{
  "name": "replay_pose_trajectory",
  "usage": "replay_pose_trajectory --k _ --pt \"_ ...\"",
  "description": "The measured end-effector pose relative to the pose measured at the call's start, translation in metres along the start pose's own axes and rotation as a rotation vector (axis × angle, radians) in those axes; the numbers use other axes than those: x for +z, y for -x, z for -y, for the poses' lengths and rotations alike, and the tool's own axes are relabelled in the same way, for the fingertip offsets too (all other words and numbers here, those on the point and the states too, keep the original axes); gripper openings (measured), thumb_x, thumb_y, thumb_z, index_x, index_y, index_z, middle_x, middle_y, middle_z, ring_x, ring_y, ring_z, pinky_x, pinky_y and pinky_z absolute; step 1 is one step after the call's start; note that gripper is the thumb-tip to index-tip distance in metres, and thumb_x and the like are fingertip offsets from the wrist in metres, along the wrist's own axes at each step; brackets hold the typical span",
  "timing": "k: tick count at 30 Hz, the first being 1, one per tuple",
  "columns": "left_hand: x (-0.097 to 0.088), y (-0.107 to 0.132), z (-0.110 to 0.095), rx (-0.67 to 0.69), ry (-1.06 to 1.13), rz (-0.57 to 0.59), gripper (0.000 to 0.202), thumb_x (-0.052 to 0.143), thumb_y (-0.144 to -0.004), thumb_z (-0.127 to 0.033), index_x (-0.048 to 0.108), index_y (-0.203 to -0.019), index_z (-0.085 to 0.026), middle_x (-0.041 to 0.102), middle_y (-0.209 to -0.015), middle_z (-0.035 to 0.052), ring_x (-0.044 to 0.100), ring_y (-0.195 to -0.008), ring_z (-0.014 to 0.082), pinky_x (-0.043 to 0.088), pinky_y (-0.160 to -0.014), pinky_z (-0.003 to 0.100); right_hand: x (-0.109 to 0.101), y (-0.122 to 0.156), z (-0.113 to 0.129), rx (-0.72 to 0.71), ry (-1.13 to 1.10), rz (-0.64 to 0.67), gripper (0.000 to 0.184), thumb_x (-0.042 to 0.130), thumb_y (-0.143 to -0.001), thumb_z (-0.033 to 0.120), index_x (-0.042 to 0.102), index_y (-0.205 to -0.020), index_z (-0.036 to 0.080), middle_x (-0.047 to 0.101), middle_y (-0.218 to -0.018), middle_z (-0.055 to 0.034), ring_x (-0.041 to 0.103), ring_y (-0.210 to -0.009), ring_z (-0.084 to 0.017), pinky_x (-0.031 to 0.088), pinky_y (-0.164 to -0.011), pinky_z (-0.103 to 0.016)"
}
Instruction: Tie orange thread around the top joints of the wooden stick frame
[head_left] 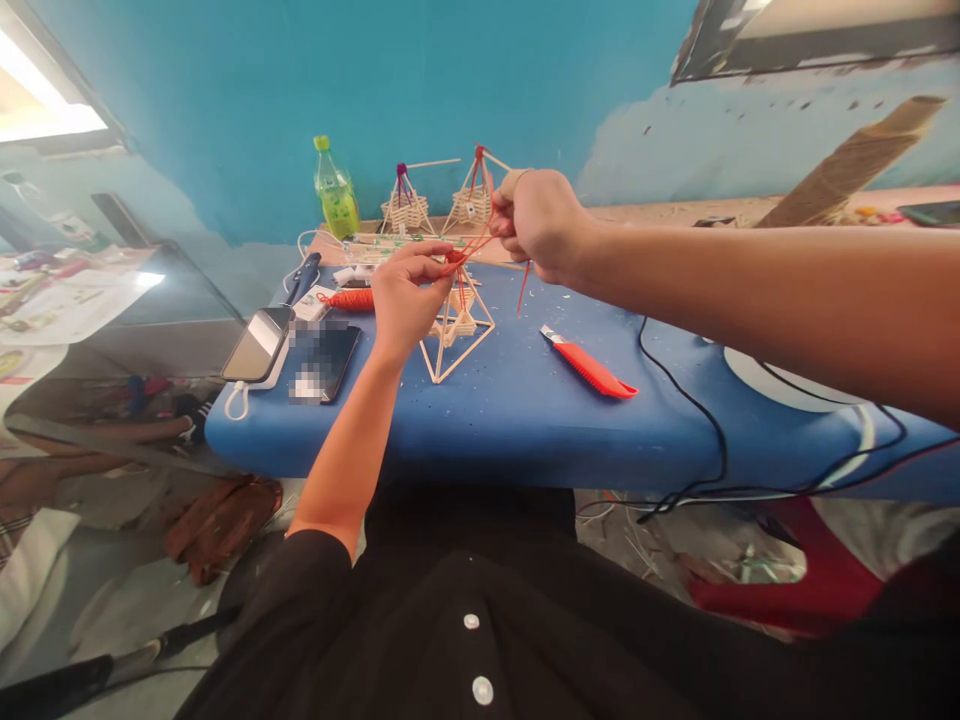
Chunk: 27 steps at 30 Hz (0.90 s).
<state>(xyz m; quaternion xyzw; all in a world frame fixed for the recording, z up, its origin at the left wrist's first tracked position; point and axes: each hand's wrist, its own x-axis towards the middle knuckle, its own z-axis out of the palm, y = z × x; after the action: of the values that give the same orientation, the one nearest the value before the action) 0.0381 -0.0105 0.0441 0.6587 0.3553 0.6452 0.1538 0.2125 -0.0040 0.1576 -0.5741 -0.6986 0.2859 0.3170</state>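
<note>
A pyramid-shaped frame of thin wooden sticks [471, 353] stands on the blue table, with red string tied round its top and hanging inside it. At that peak, the thumb and fingers of my left hand [405, 300] pinch the knotted red string [480, 242]. Up and to the right, my right hand [546, 222] is closed on the same string, which stretches between both hands. A loose end dangles below my right hand. Two similar stick frames stand behind, one with a purple tie [402, 172], the other with a red tie [480, 152].
A red utility knife [589, 367] lies on the blue table [480, 420], blade partly out. To the left are two phones, one dark [341, 362] and one charging [259, 345], and a bundle of red cord [352, 300]. A bottle [335, 195] stands behind; black cables [694, 410] cross the right.
</note>
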Motion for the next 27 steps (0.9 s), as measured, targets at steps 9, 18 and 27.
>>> replay_pose_trajectory --k 9,18,27 --pt "-0.009 -0.003 -0.003 -0.022 -0.024 0.078 0.02 0.082 -0.081 -0.005 0.087 -0.081 -0.024 0.088 -0.111 0.0051 0.084 -0.106 0.02 0.071 -0.09 0.033 -0.021 0.068 0.006 -0.225 0.502 -0.015 0.017 0.07 -0.1 0.029 0.06 -0.086 0.024 0.065 -0.086 -0.0051 0.047 -0.077 -0.02 0.029 -0.074 -0.036" --pt "-0.012 -0.01 0.001 0.033 0.03 0.122 0.018 0.083 -0.078 -0.006 0.086 -0.078 -0.023 0.083 -0.106 0.0054 0.079 -0.097 0.0176 0.069 -0.079 0.028 -0.021 0.068 0.02 -0.195 0.252 0.115 0.026 0.065 -0.098 0.021 0.062 -0.072 0.022 0.049 -0.066 0.0003 0.042 -0.068 -0.015 0.031 -0.069 -0.034" --pt "-0.004 -0.002 0.008 -0.114 0.113 0.023 0.019 0.087 -0.076 -0.005 0.077 -0.069 -0.02 0.078 -0.124 0.0071 0.077 -0.098 0.0144 0.07 -0.082 0.029 -0.004 0.011 0.049 -0.047 -0.127 0.231 0.03 0.06 -0.1 0.026 0.06 -0.071 0.023 0.07 -0.081 -0.0074 0.066 -0.079 -0.019 0.051 -0.078 -0.036"
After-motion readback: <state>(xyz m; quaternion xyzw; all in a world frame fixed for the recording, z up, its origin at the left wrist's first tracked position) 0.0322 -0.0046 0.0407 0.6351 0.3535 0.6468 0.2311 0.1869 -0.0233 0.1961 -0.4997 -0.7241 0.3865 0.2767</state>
